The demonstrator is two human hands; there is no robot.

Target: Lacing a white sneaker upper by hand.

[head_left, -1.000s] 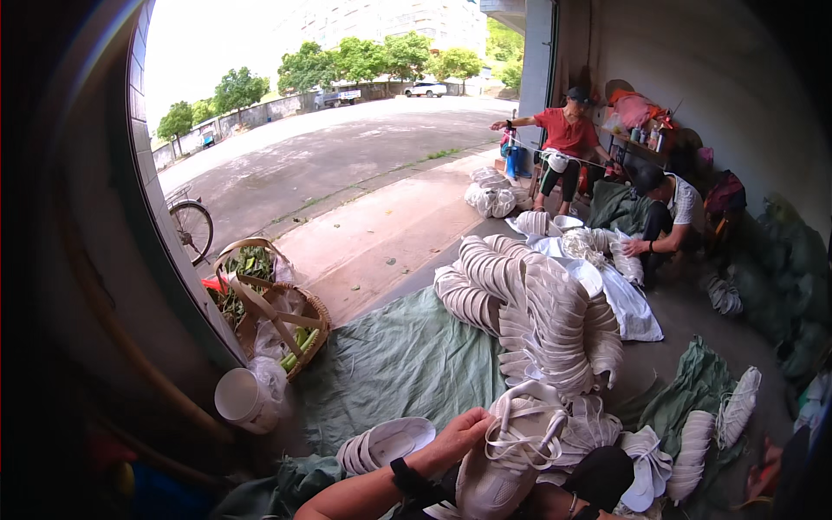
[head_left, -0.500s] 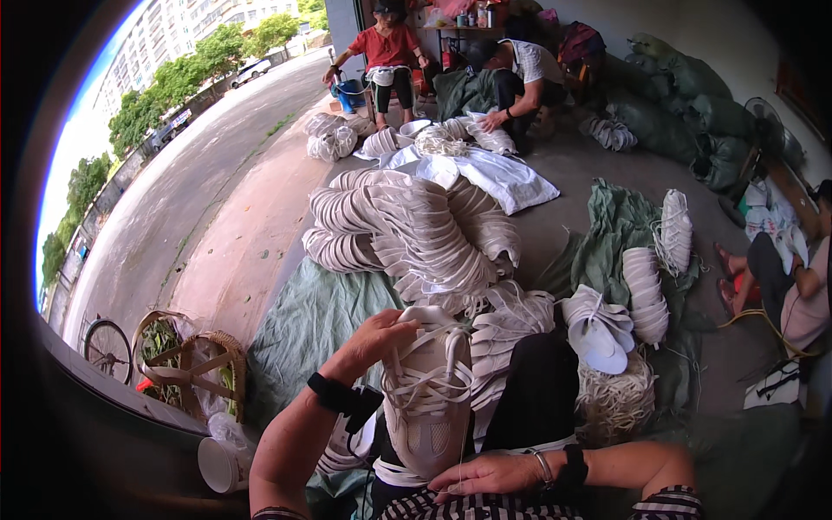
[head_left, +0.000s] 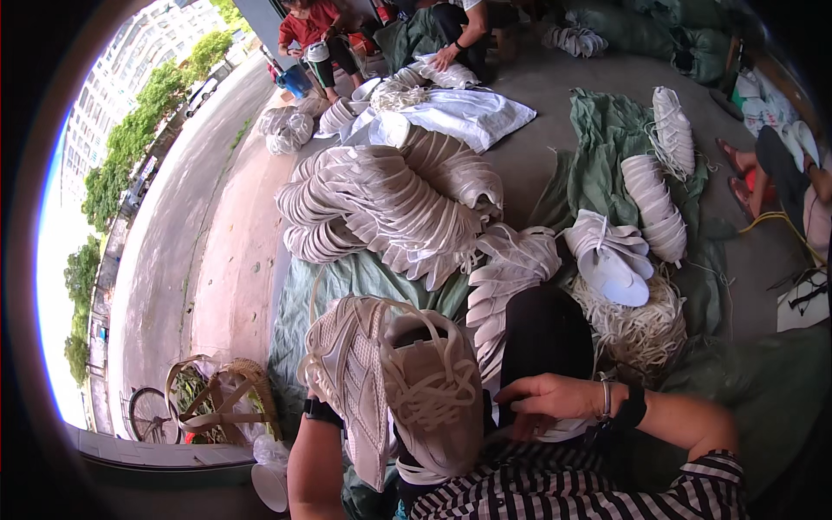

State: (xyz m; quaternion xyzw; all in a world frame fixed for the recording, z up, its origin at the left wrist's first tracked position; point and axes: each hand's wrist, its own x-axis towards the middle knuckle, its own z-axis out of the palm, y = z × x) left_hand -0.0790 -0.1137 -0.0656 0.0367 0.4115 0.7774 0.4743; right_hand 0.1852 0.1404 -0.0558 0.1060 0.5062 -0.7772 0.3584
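Observation:
A beige shoe upper with crossed laces stands upright over my lap, its collar opening at the top. Against its left side leans a second pale mesh upper, seen from its side. My left forearm rises behind this second upper, which hides my left hand and its fingers. A little right of the laced upper, my right hand hovers over my lap, its fingers loosely bent and apart, with nothing visible in them. A metal bracelet and a dark band circle the right wrist.
Stacked uppers lie ahead on a green sheet. More uppers rest on a pile of laces at the right. Two people work at the back; another sits far right. A woven basket stands left.
The view has swung, shifting the background up. A second upper now shows beside the laced one, covering my left hand, which earlier gripped the laced upper's top. My right hand has lifted from my lap.

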